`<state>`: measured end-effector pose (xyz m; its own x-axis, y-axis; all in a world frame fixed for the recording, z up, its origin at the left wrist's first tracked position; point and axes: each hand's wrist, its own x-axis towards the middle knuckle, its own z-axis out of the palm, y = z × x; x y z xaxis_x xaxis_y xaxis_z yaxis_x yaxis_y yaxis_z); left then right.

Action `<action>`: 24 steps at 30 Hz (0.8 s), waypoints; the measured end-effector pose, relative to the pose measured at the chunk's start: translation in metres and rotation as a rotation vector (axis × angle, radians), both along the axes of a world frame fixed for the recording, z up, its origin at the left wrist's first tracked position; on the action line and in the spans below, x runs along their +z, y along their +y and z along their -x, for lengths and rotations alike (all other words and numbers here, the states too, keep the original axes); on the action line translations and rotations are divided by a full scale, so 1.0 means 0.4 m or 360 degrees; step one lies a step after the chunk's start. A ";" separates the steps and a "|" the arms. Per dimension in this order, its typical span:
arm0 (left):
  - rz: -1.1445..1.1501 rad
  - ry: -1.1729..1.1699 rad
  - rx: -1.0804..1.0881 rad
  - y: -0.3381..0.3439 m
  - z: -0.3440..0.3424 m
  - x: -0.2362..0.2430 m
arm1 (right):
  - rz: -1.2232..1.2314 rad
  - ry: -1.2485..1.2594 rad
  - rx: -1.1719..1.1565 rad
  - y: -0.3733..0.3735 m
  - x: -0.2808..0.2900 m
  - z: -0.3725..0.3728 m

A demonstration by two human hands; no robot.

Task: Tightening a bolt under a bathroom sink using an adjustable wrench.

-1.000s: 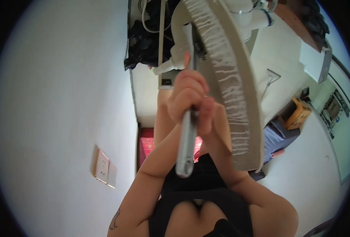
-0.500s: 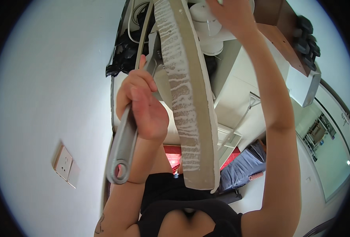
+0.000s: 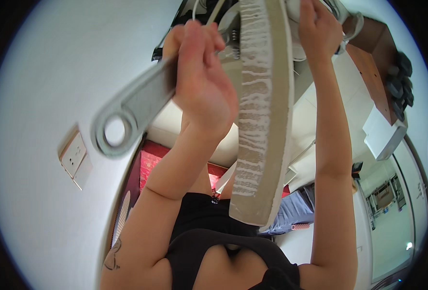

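My left hand (image 3: 202, 77) is closed around the grey metal handle of an adjustable wrench (image 3: 144, 96). The handle's ring end slants toward the lower left. Its head, with the adjusting screw showing, lies beyond my fingers beside a long beige slab (image 3: 277, 106). White streaked ridges run down one side of this slab, which hangs in front of my body. To its right, my raised right hand (image 3: 321, 36) has curled fingers against a white rounded thing (image 3: 293, 9), partly hidden; the upper edge cuts off the fingertips, so what they grip is unclear.
On the left wall is a socket plate (image 3: 73, 154). A brown cabinet (image 3: 368, 53) and several dark rounded objects (image 3: 401, 84) are at the upper right, above a white box (image 3: 385, 133). Blue-grey fabric (image 3: 291, 210) lies beyond the slab's lower end.
My left hand has moved up and right, and the wrench handle has swung from steep to slanting left. My right hand has shifted right. The whole view has shifted slightly too.
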<state>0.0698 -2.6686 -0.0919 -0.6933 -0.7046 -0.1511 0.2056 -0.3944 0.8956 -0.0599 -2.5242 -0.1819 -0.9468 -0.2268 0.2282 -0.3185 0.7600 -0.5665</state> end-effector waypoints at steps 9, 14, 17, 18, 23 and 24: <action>-0.0955 -0.0276 0.0117 -0.135 0.123 -0.006 | 0.0086 -0.0076 -0.0049 -0.021 0.014 -0.028; -0.1281 -0.0656 -0.0015 -0.206 0.229 0.048 | 0.0155 0.0001 -0.0015 -0.009 0.006 -0.016; -0.1303 -0.0814 -0.0080 -0.226 0.250 0.002 | 0.0250 -0.0028 0.0015 -0.016 0.002 -0.017; -0.1240 -0.0833 -0.0119 -0.229 0.258 -0.019 | 0.0307 -0.0042 0.0018 -0.018 -0.003 -0.017; -0.0911 -0.0895 -0.0331 -0.235 0.309 -0.121 | 0.0348 -0.0066 -0.0013 -0.027 -0.012 -0.016; -0.0842 -0.0910 -0.0373 -0.238 0.317 -0.145 | 0.0282 -0.0062 -0.0019 -0.034 -0.008 -0.020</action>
<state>-0.0571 -2.7640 -0.1500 -0.5288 -0.2871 -0.7987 -0.3673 -0.7710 0.5203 -0.0519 -2.5377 -0.1849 -0.9582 -0.1748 0.2266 -0.2851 0.6507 -0.7037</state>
